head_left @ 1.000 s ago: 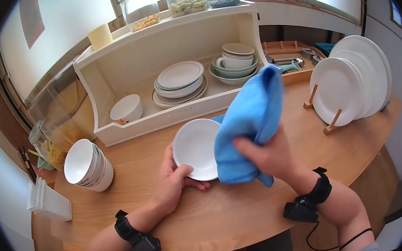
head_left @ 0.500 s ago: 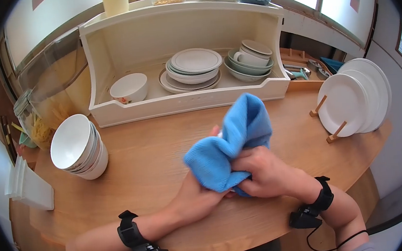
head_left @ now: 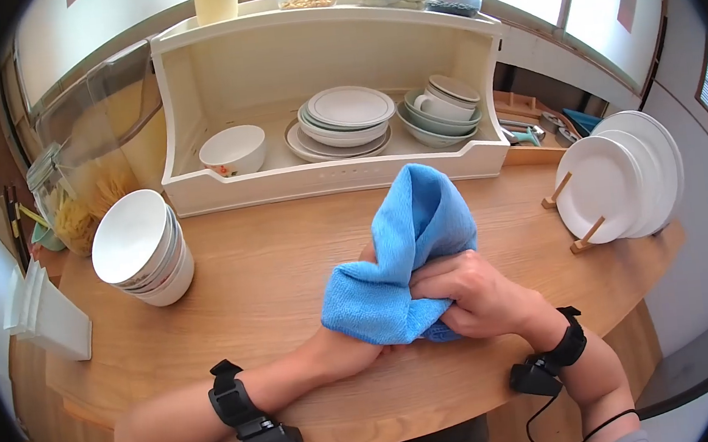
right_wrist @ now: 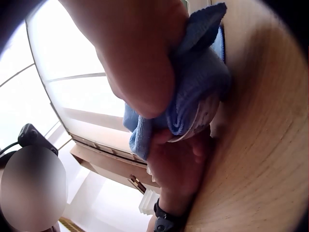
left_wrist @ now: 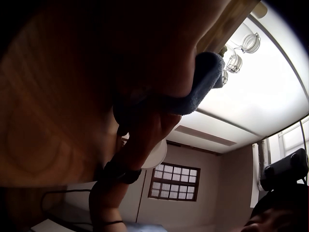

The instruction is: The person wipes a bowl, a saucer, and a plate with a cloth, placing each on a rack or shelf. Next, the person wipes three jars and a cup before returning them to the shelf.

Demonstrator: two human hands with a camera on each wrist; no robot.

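A blue cloth (head_left: 366, 301) lies bunched over a white bowl and hides it in the head view. The bowl's side (right_wrist: 207, 116) shows in the right wrist view, poking out below the cloth. My left hand (head_left: 349, 351) grips the bowl from the left, low over the table, its fingers mostly covered by the cloth. With curled fingers my right hand (head_left: 474, 295) holds the gathered cloth against the bowl from the right. The left wrist view is dark, with the cloth (left_wrist: 207, 79) and the right hand visible beyond the near hand.
Nested bowls (head_left: 139, 250) and white containers (head_left: 52, 314) stand at left on the wooden table (head_left: 247, 257). A cream shelf (head_left: 333, 180) at the back holds stacked plates (head_left: 350, 106) and bowls. Upright plates (head_left: 598, 185) fill a wooden rack at right.
A second ago the bowl's inside showed beside the raised cloth; the cloth then came left and down over it. Since half a second ago the hands have barely shifted. The head view has tilted.
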